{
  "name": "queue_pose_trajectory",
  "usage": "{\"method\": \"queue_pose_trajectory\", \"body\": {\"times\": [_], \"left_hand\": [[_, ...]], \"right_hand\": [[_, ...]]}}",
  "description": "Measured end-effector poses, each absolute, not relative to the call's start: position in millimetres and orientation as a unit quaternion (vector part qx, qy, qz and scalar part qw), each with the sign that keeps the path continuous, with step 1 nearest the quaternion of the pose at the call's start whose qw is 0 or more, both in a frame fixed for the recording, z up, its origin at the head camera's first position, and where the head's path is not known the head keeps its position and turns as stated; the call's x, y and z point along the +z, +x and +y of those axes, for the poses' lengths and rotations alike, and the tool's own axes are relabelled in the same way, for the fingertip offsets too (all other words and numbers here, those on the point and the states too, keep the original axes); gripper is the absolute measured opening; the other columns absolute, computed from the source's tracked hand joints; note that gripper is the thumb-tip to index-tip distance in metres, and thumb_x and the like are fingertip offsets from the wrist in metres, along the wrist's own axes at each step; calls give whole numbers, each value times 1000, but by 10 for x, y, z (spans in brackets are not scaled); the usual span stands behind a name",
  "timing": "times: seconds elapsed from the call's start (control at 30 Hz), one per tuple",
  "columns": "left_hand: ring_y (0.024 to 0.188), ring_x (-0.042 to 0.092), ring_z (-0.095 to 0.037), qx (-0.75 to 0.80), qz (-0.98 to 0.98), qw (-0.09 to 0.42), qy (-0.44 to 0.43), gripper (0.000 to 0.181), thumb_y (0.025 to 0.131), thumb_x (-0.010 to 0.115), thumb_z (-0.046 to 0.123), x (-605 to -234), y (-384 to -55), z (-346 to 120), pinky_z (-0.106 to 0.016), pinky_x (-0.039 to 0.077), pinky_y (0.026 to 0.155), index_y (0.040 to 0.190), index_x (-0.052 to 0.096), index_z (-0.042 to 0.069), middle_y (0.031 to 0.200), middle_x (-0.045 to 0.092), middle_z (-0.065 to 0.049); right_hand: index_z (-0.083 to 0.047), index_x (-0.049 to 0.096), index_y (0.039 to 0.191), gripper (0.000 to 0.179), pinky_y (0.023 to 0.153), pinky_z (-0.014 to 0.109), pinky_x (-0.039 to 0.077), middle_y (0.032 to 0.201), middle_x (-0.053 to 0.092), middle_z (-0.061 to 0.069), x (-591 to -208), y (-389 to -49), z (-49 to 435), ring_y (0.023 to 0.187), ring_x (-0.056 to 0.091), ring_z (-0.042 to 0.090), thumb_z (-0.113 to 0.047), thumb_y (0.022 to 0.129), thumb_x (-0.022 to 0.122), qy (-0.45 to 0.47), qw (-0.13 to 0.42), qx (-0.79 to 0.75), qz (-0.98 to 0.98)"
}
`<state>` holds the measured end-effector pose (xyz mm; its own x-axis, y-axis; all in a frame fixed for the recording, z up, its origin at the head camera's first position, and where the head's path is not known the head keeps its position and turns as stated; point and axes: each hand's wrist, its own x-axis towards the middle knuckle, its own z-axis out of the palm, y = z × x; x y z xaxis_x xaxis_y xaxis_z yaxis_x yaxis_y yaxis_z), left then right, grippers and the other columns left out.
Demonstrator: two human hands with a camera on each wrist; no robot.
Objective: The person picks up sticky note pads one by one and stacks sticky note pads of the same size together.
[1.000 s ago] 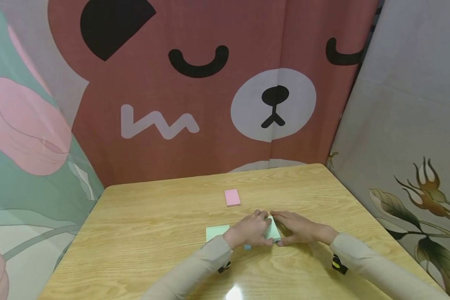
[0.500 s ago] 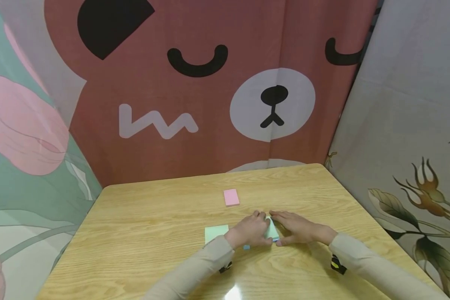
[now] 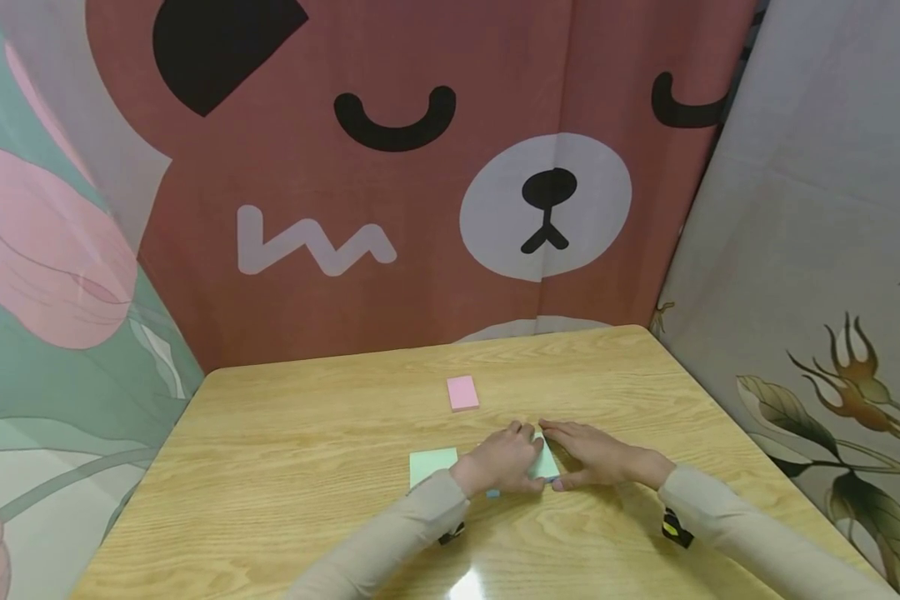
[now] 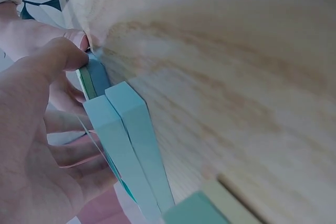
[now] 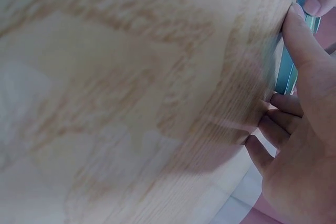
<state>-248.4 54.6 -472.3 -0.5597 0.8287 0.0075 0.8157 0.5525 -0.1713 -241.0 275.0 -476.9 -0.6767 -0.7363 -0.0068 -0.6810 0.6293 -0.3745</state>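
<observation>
A stack of sticky note pads [image 3: 546, 467], light green on top with blue beneath, lies between the two hands. My left hand [image 3: 498, 460] holds it from the left, partly covering its top. In the left wrist view, its thumb presses the near end, and light blue pads [image 4: 126, 140] stand beside the stack. From the right, my right hand [image 3: 594, 452] holds the stack's side, thumb at the near corner and fingers toward the far end. Its fingertips touch the table in the right wrist view, by the blue pad edge [image 5: 286, 69]. A small blue corner [image 3: 492, 493] shows below the left hand.
Another light green pad [image 3: 431, 463] lies left of the left hand, partly behind the wrist. Farther back on the wooden table [image 3: 307, 450] sits a pink pad [image 3: 462, 393]. A bear-print curtain [image 3: 420, 300] hangs behind the table, with patterned cloths at both sides.
Slightly more blue showed under the green pad's near edge half a second ago than one second ago; now less shows. Both hands stay in nearly the same place.
</observation>
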Motion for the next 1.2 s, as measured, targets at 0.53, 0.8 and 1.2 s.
{"method": "queue_pose_trajectory", "body": {"times": [0.53, 0.8, 1.2], "left_hand": [[111, 53, -18, 77, -881, 33, -465, 62, 94, 58, 54, -4723, -2470, 541, -24, 49, 90, 136, 58, 8, 131, 56, -9], [113, 54, -18, 68, -880, 33, -469, 62, 94, 59, 54, -4694, -2474, 524, -26, 49, 92, 133, 59, 6, 131, 57, -8], [117, 54, -20, 60, -880, 31, -470, 64, 94, 58, 56, -4706, -2478, 494, -27, 49, 93, 136, 58, 7, 135, 55, -9]], "right_hand": [[16, 31, 145, 87, 105, 70, 25, 153, 26, 33, -4768, -2401, 2753, 137, 27, 52, -46, 94, 64, -395, 83, -174, 898], [15, 31, 146, 85, 105, 69, 25, 153, 26, 33, -4775, -2411, 2761, 137, 28, 52, -45, 95, 64, -398, 78, -173, 898], [14, 32, 146, 85, 104, 70, 26, 153, 27, 32, -4800, -2418, 2763, 137, 29, 51, -46, 95, 63, -400, 75, -172, 897]]}}
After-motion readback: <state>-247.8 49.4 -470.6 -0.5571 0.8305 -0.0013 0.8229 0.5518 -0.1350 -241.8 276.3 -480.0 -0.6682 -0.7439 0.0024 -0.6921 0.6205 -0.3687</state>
